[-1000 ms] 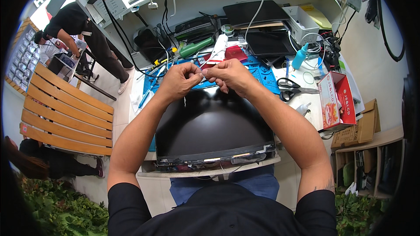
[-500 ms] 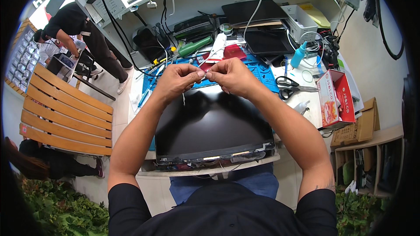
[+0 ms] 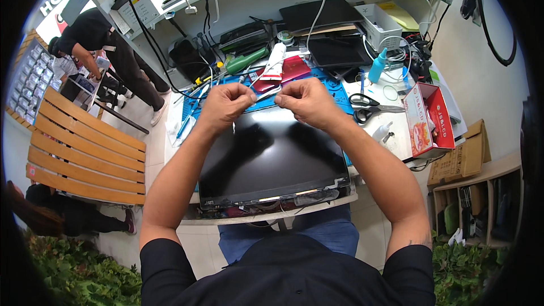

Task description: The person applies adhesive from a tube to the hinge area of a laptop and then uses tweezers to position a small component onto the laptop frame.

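Above the far edge of a dark display panel [image 3: 277,164], my two hands are raised a short way apart. My left hand [image 3: 226,106] is closed, thumb pressed to forefinger, and a thin white strip hangs below it. My right hand [image 3: 309,103] is also closed in a pinch; whatever sits between its fingertips is too small to make out. A pale narrow strip shows between the hands, but I cannot tell whether it is held or lies on the blue work mat [image 3: 339,93] behind. The panel lies flat, its lower edge strip exposed.
Beyond my hands lie a white-and-red tube [image 3: 275,63], red sheets [image 3: 296,68] and a green-handled tool [image 3: 246,61]. Scissors [image 3: 371,109], a light-blue bottle [image 3: 377,67] and a red-and-white box [image 3: 425,122] stand to the right. A wooden bench [image 3: 85,153] and people are at left.
My hands have drawn apart, from fingertips nearly meeting to a visible gap between them. The whole view has shifted slightly.
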The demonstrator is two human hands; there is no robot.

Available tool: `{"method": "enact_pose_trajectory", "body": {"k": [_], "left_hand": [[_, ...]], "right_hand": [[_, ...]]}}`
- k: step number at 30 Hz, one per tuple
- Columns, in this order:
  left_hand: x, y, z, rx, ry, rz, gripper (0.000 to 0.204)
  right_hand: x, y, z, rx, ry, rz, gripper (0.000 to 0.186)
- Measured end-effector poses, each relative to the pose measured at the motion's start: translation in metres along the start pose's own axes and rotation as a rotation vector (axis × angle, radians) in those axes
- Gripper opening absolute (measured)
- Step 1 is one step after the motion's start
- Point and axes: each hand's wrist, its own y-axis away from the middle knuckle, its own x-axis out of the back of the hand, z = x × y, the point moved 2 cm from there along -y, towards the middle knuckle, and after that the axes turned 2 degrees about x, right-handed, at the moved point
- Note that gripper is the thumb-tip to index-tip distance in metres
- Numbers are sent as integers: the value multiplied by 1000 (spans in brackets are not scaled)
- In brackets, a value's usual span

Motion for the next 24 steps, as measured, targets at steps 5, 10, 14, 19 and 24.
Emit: {"method": "enact_pose_trajectory", "body": {"k": [5,10,14,19,24], "left_hand": [[42,-17,1,83,-443,50,21],[55,-24,-23,-174,-706,-49,17],[42,-24,-13,-242,-751,-75,23],[33,-31,-7,-267,-720,-4,24],[-3,-39,-2,-274,-797,-54,24]], "right_hand": [[12,22,-11,-37,10,41,28],[9,36,-19,-12,-1,51,28],[16,42,-12,-43,-5,62,28],[24,46,-5,-87,-55,83,25],[24,61,-10,-93,-129,145,22]]}}
